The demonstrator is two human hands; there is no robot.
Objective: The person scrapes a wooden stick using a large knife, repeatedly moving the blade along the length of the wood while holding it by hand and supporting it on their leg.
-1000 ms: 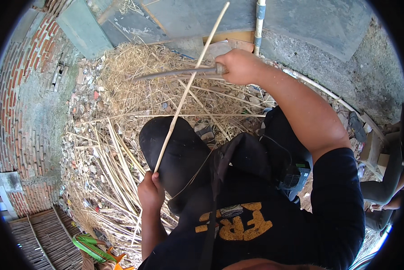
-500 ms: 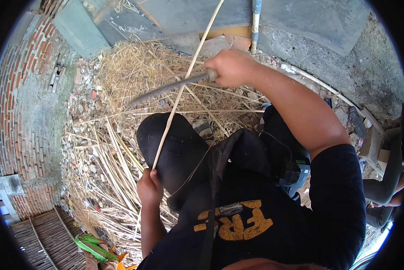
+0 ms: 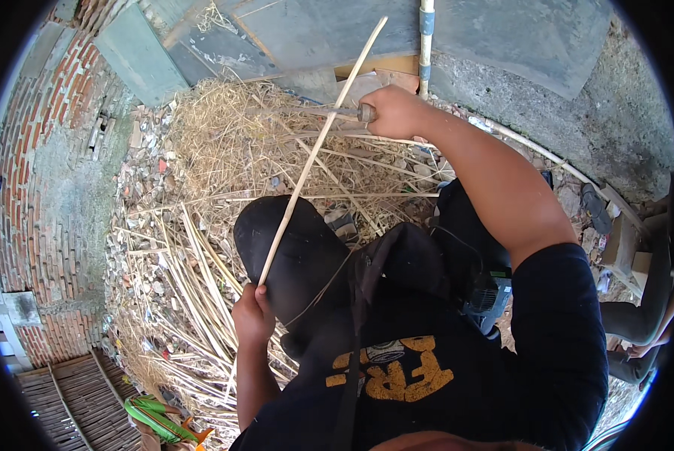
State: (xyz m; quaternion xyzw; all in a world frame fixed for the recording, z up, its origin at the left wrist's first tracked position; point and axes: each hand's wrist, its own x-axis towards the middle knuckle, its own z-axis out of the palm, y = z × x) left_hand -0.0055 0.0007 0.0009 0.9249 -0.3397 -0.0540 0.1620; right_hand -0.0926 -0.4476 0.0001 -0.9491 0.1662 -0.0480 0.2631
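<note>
My left hand (image 3: 253, 312) is closed round the lower end of a long pale bamboo strip (image 3: 301, 184). The strip slants up and away to the right, passing over my dark-clad knee (image 3: 258, 233), and its far tip shows near the top. In my right hand (image 3: 398, 113), stretched out ahead, the handle of a machete (image 3: 365, 113) is gripped. The blade, smeared by motion, points left and crosses the strip in its upper part; whether it touches the strip I cannot tell.
Cut bamboo strips (image 3: 194, 282) lie in a heap at left, with a pile of fine shavings (image 3: 220, 135) farther off. A brick wall (image 3: 44, 203) rises at left, a grey wall (image 3: 547, 105) and pipe (image 3: 426, 45) ahead. Another person's legs (image 3: 637, 319) show at far right.
The machete has risen a little, from slanting down-left to nearly level and blurred. The strip's far end has dropped into view and tilted slightly right. My left hand keeps its hold.
</note>
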